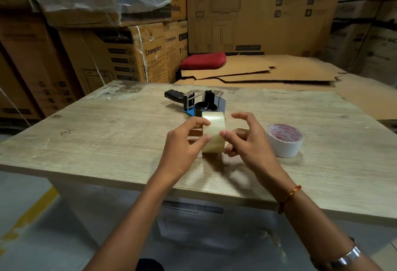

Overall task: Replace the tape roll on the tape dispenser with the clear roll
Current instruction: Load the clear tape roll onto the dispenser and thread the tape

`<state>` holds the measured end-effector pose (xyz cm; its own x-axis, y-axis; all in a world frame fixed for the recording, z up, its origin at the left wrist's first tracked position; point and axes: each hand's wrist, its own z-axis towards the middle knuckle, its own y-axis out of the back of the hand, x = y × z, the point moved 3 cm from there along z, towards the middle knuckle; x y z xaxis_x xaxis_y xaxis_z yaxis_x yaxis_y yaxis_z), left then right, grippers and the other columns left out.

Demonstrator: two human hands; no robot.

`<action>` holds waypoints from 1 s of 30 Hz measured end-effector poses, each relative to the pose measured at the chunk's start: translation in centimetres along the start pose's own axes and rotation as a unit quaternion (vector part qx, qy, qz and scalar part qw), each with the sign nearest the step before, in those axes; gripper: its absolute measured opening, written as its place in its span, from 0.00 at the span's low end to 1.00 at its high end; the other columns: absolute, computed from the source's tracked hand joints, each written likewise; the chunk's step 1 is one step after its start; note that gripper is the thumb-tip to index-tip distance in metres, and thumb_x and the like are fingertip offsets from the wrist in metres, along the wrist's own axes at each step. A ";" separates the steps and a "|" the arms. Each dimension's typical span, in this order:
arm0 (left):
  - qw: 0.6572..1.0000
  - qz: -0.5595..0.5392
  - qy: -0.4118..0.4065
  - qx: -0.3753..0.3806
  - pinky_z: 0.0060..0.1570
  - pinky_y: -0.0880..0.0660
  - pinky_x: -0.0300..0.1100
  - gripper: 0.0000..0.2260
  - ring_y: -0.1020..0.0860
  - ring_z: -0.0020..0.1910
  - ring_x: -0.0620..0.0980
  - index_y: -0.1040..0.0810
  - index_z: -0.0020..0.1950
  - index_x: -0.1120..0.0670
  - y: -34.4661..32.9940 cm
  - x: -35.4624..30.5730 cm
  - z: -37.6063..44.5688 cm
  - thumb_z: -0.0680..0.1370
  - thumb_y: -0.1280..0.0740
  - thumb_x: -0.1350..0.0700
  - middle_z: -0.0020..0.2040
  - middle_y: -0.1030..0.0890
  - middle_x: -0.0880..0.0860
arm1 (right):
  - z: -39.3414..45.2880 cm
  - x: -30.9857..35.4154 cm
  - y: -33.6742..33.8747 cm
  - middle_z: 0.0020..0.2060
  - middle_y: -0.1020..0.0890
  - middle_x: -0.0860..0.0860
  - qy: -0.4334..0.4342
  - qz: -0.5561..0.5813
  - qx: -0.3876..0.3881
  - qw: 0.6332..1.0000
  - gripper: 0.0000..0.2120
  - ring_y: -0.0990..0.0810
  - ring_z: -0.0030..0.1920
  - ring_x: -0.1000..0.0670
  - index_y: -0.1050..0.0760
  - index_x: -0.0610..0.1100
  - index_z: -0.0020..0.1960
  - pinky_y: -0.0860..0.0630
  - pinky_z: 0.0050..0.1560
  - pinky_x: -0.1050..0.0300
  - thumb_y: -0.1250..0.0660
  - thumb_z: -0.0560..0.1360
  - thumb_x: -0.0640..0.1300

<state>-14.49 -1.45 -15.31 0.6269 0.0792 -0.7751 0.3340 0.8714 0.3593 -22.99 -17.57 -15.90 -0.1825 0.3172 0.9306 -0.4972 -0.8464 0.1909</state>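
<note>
Both hands on the clear roll (213,132), held on edge just above the table (90,141) near its middle. Left hand (184,141) pinches it, thumb and index tip on the outer face, other fingers hidden behind the roll. Right hand (247,139): thumb tip touches the roll's face, lower fingers curl against its right side, upper fingers spread loose above; can't tell how firmly it grips. Roll is glossy, pale yellowish, translucent. Just behind it lies the tape dispenser (197,101) on its side: black ribbed handle, bare black hub, metal frame, blue plate partly covered by the roll. White roll (285,140) lies flat to the right, red print on its core, blurred. Table top is worn, pale woodgrain. Cardboard boxes (133,53) stacked behind, print soft.
</note>
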 end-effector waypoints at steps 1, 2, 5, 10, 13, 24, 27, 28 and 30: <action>1.000 -0.023 0.018 0.003 0.46 0.19 0.42 0.09 0.18 0.51 0.40 0.20 0.56 0.45 -0.1 0.1 0.2 0.77 0.27 0.55 0.52 0.18 0.44 | -0.1 0.4 0.0 0.41 0.14 0.50 0.028 -0.059 -0.008 0.998 0.20 0.16 0.37 0.54 0.32 0.56 0.66 0.19 0.36 0.60 0.30 0.78 0.47; 0.999 -0.041 0.030 0.004 0.46 0.18 0.45 0.08 0.18 0.49 0.41 0.20 0.54 0.45 -0.1 0.1 0.3 0.77 0.28 0.56 0.50 0.17 0.44 | -0.2 0.8 0.1 0.45 0.16 0.53 0.064 -0.129 -0.017 0.989 0.19 0.16 0.38 0.55 0.32 0.56 0.67 0.19 0.37 0.61 0.31 0.78 0.47; 0.997 -0.061 0.037 0.014 0.50 0.18 0.53 0.07 0.18 0.46 0.46 0.19 0.52 0.45 -0.3 0.2 0.8 0.77 0.27 0.56 0.46 0.18 0.44 | -0.6 2.3 0.0 0.55 0.23 0.53 0.176 -0.317 -0.049 0.931 0.13 0.20 0.44 0.54 0.25 0.51 0.63 0.21 0.41 0.55 0.32 0.79 0.47; 0.994 -0.089 0.053 0.018 0.51 0.19 0.56 0.08 0.18 0.47 0.49 0.20 0.53 0.44 -0.2 0.6 1.1 0.77 0.28 0.55 0.47 0.18 0.43 | 0.0 4.3 -0.5 0.56 0.22 0.47 0.256 -0.448 -0.038 0.856 0.07 0.26 0.53 0.46 0.19 0.45 0.54 0.24 0.39 0.51 0.31 0.78 0.46; 0.991 -0.121 0.062 -0.009 0.52 0.19 0.49 0.15 0.17 0.49 0.48 0.27 0.59 0.43 -0.4 1.2 0.4 0.77 0.27 0.55 0.48 0.16 0.47 | 0.5 4.8 -0.6 0.52 0.22 0.48 0.263 -0.448 -0.026 0.854 0.06 0.28 0.50 0.47 0.20 0.43 0.51 0.24 0.38 0.48 0.32 0.78 0.45; 0.989 -0.140 0.037 0.016 0.42 0.22 0.36 0.17 0.17 0.45 0.44 0.29 0.64 0.46 -1.1 2.0 -0.5 0.78 0.29 0.58 0.42 0.16 0.42 | 1.6 5.4 -1.4 0.50 0.23 0.49 0.264 -0.454 0.026 0.851 0.10 0.29 0.51 0.48 0.20 0.43 0.58 0.28 0.45 0.53 0.30 0.78 0.44; 0.989 -0.145 0.032 0.014 0.43 0.20 0.39 0.17 0.16 0.47 0.47 0.28 0.64 0.44 -1.0 2.2 -0.6 0.79 0.30 0.58 0.45 0.15 0.47 | 1.6 5.5 -1.7 0.49 0.22 0.49 0.266 -0.457 0.024 0.849 0.10 0.28 0.50 0.47 0.19 0.43 0.58 0.27 0.43 0.51 0.30 0.78 0.44; 0.989 -0.146 0.031 0.015 0.44 0.19 0.40 0.17 0.16 0.47 0.48 0.28 0.64 0.44 -0.9 2.2 -0.6 0.79 0.30 0.58 0.45 0.15 0.48 | 1.5 5.5 -1.8 0.48 0.21 0.48 0.268 -0.457 0.020 0.848 0.10 0.28 0.50 0.46 0.18 0.43 0.57 0.26 0.42 0.50 0.29 0.77 0.44; 0.988 -0.148 0.031 0.018 0.44 0.19 0.43 0.16 0.16 0.48 0.48 0.27 0.64 0.43 -0.9 2.4 -0.5 0.79 0.30 0.57 0.46 0.15 0.48 | 1.3 5.5 -1.9 0.46 0.21 0.47 0.278 -0.465 0.010 0.840 0.08 0.27 0.48 0.45 0.17 0.43 0.54 0.27 0.39 0.50 0.28 0.76 0.44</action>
<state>-13.69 -1.79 -17.74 0.4539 -0.1469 -0.8789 0.5216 0.8435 0.1284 -21.93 -14.75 -10.72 -0.0944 0.9917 0.0869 -0.6312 -0.1271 0.7651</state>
